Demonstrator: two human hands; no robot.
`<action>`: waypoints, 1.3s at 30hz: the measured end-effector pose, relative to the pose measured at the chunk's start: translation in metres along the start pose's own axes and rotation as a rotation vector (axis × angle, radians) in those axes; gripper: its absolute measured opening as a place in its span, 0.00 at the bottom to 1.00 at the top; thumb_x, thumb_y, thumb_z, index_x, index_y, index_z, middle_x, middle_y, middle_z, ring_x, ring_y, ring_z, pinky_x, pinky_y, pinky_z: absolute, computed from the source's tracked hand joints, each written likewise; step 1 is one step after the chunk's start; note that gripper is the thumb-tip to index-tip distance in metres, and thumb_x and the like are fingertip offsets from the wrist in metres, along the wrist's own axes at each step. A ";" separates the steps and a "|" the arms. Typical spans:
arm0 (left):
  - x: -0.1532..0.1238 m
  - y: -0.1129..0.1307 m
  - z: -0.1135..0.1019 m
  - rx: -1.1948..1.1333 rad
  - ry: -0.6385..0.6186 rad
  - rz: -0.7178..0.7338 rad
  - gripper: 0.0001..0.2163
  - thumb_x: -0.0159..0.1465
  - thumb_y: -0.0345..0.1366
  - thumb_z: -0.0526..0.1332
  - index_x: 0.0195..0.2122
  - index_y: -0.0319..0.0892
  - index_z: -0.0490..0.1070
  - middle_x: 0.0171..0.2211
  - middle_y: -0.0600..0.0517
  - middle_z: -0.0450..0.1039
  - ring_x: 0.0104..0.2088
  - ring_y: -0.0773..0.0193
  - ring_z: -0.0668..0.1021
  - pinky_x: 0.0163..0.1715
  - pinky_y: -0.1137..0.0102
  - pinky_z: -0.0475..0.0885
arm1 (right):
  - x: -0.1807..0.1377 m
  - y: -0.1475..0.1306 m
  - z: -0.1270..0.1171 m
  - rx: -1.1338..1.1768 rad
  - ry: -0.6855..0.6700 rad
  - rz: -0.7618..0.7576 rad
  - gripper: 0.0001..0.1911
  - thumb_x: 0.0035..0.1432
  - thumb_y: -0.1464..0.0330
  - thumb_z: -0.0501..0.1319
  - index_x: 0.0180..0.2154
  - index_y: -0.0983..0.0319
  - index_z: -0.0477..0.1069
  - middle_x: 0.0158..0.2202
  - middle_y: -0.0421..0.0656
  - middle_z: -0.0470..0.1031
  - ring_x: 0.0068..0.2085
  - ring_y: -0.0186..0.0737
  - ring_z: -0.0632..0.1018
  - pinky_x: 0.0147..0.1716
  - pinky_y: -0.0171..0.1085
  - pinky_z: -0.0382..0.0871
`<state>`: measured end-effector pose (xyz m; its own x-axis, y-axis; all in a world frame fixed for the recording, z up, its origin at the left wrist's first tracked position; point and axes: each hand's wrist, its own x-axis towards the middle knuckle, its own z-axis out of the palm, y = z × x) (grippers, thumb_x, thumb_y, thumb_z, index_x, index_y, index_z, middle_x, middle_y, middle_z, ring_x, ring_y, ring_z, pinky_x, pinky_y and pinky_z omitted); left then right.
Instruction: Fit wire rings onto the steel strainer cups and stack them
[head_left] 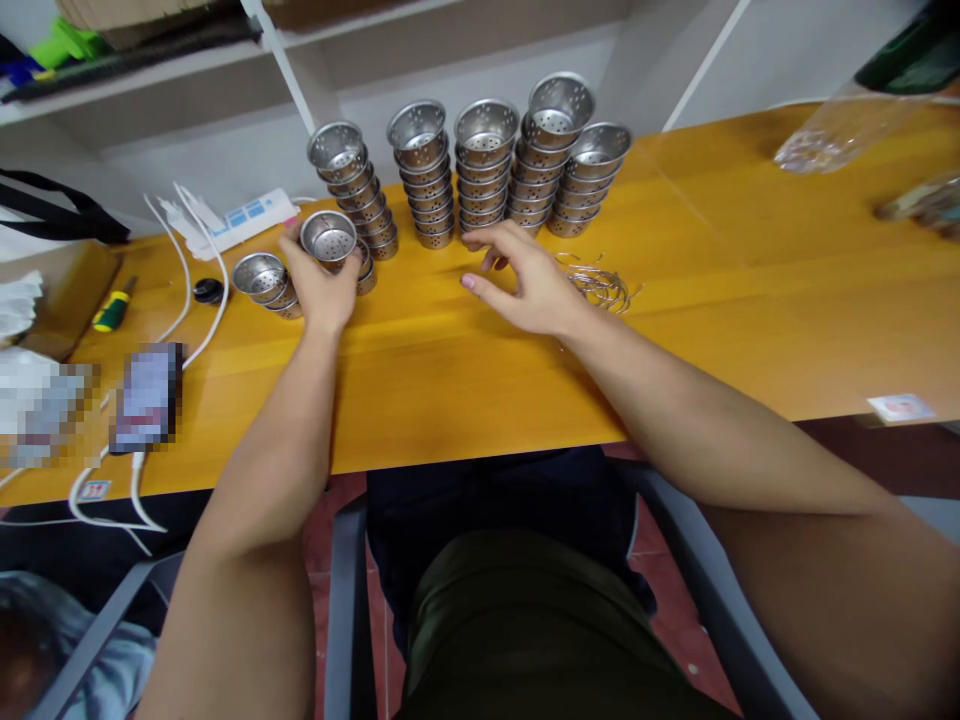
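My left hand [324, 285] is closed around a perforated metal cup [328, 238] on top of a short stack at the left. Just left of it stands another low stack of perforated cups [262, 280]. My right hand [521, 275] is open, thumb and fingers apart, in front of the tall stacks and holding nothing I can see. Behind the hands rise several tall stacks of the same cups [486, 150], their rims facing up. A loose bundle of thin metal wire [600, 285] lies just beyond my right wrist, partly covered by it.
On the left of the wooden table [465, 400] are a power strip [251, 220], a phone [150, 395] with white cables, a screwdriver [115, 308] and a small black cap [208, 291]. A clear plastic bag [825, 135] lies at the far right. Shelving stands behind.
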<state>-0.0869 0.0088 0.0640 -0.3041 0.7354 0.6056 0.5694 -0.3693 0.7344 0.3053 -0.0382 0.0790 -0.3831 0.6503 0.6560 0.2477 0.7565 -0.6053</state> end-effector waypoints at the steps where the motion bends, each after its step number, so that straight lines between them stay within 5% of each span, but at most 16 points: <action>1: 0.000 -0.005 0.002 0.006 0.004 -0.019 0.45 0.67 0.51 0.91 0.75 0.52 0.66 0.81 0.37 0.75 0.90 0.33 0.74 0.98 0.34 0.63 | 0.000 0.000 0.000 0.005 -0.001 0.005 0.39 0.81 0.32 0.73 0.74 0.50 0.86 0.65 0.56 0.88 0.59 0.66 0.88 0.74 0.71 0.87; 9: 0.001 -0.020 0.015 -0.081 -0.058 -0.060 0.45 0.62 0.54 0.94 0.68 0.52 0.68 0.78 0.36 0.80 0.89 0.30 0.74 1.00 0.29 0.54 | -0.001 0.004 0.000 0.017 -0.026 0.014 0.39 0.82 0.33 0.73 0.74 0.52 0.84 0.63 0.55 0.89 0.58 0.63 0.89 0.72 0.66 0.88; 15: -0.003 0.005 0.006 0.045 -0.136 -0.127 0.42 0.65 0.46 0.93 0.69 0.52 0.67 0.78 0.36 0.80 0.87 0.31 0.78 0.96 0.34 0.67 | -0.003 0.010 0.002 -0.019 -0.029 -0.011 0.40 0.85 0.31 0.68 0.76 0.53 0.83 0.63 0.54 0.89 0.55 0.60 0.90 0.70 0.65 0.89; 20: -0.005 0.030 -0.004 0.209 -0.185 -0.183 0.41 0.69 0.34 0.87 0.76 0.50 0.66 0.83 0.34 0.77 0.90 0.33 0.76 0.99 0.38 0.61 | -0.004 0.014 0.004 -0.034 -0.037 -0.015 0.42 0.86 0.28 0.64 0.75 0.54 0.82 0.62 0.54 0.90 0.51 0.57 0.90 0.66 0.62 0.91; 26: -0.003 0.039 -0.011 0.271 -0.210 -0.199 0.43 0.74 0.38 0.84 0.85 0.49 0.65 0.93 0.31 0.63 0.98 0.29 0.61 1.02 0.34 0.51 | -0.005 0.015 0.006 -0.017 -0.038 0.024 0.44 0.85 0.27 0.65 0.74 0.55 0.83 0.60 0.54 0.91 0.52 0.56 0.90 0.65 0.60 0.91; 33: -0.005 0.046 -0.010 0.355 -0.244 -0.276 0.46 0.76 0.39 0.81 0.90 0.43 0.61 0.93 0.24 0.59 0.97 0.18 0.60 1.01 0.29 0.47 | -0.004 0.015 0.009 0.009 -0.027 0.031 0.43 0.84 0.28 0.67 0.69 0.57 0.86 0.55 0.54 0.92 0.49 0.55 0.89 0.61 0.59 0.91; 39: -0.007 0.057 -0.009 0.396 -0.232 -0.230 0.54 0.73 0.37 0.81 0.93 0.37 0.53 0.98 0.24 0.43 1.01 0.23 0.47 1.03 0.33 0.39 | -0.004 0.013 0.008 0.042 -0.041 0.036 0.40 0.85 0.31 0.68 0.69 0.58 0.86 0.53 0.53 0.92 0.49 0.55 0.89 0.60 0.58 0.90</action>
<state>-0.0591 -0.0229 0.1043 -0.3037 0.8956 0.3251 0.7671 0.0274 0.6410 0.3024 -0.0311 0.0650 -0.4108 0.6729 0.6152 0.2242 0.7286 -0.6472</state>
